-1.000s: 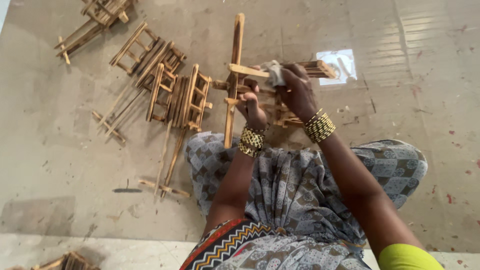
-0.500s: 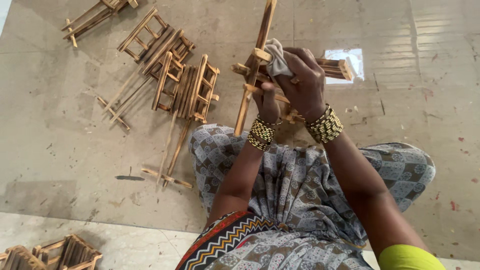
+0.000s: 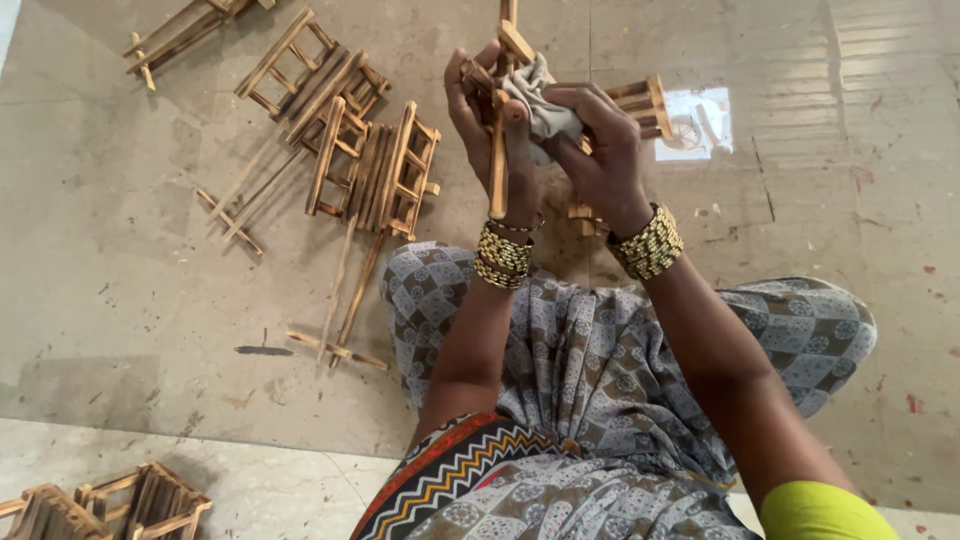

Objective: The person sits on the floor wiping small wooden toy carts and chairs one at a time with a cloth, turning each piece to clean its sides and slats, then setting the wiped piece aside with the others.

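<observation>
Wooden frame: gripped upright in my left hand; my right hand presses grey cloth onto it. Wiping seems midway; ladder frames left of it await.

I see a grey cloth, tan wooden frames, gold bangles (both wrists), and a grey checked-pattern skirt.

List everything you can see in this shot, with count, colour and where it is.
Wooden stick frame: one, light brown, held up between both hands.
Cloth: one, grey, pressed on the frame by the right hand.
Ladder-like wooden frames: a pile, count unclear, brown, floor upper left.
Wooden frames: about two, brown, bottom left corner.
Floor: beige tile.
Bangles: gold, both wrists.
Left hand: grips the frame.
Right hand: holds the cloth.
</observation>
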Tool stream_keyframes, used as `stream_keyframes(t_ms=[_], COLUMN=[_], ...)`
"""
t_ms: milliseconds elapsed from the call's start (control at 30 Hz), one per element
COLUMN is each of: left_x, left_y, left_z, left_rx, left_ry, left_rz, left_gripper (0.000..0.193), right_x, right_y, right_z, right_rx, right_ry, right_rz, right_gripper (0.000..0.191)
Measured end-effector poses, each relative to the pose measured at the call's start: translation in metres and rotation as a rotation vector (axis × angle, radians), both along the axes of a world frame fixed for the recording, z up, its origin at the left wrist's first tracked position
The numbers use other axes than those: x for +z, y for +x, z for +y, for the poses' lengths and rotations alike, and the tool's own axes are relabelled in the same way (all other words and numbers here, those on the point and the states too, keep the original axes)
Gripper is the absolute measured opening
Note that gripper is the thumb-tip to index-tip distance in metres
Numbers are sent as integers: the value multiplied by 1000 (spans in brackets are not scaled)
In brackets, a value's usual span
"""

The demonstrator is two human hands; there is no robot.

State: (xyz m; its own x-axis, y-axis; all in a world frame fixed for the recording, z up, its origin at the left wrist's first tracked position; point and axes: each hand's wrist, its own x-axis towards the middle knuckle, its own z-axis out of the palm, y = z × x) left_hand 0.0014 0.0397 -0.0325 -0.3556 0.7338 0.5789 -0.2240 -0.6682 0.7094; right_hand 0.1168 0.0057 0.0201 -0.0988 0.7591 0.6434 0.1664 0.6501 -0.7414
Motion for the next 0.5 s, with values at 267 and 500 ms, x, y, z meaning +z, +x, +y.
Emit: stream_keyframes(t_ms=[267, 500], left_x=[16, 6], left_y=[-20, -21], left_z=[1, 1], left_rx=[-163, -197], left_ry=[63, 82], left_rz=[-52, -59], left_gripper=[91, 90], right_x=[-39, -90], right_y=[22, 52], right_z=[11, 14], right_rx=[-37, -176], right_ry=[74, -231], right_rz=[-409, -844], right_gripper=[30, 13])
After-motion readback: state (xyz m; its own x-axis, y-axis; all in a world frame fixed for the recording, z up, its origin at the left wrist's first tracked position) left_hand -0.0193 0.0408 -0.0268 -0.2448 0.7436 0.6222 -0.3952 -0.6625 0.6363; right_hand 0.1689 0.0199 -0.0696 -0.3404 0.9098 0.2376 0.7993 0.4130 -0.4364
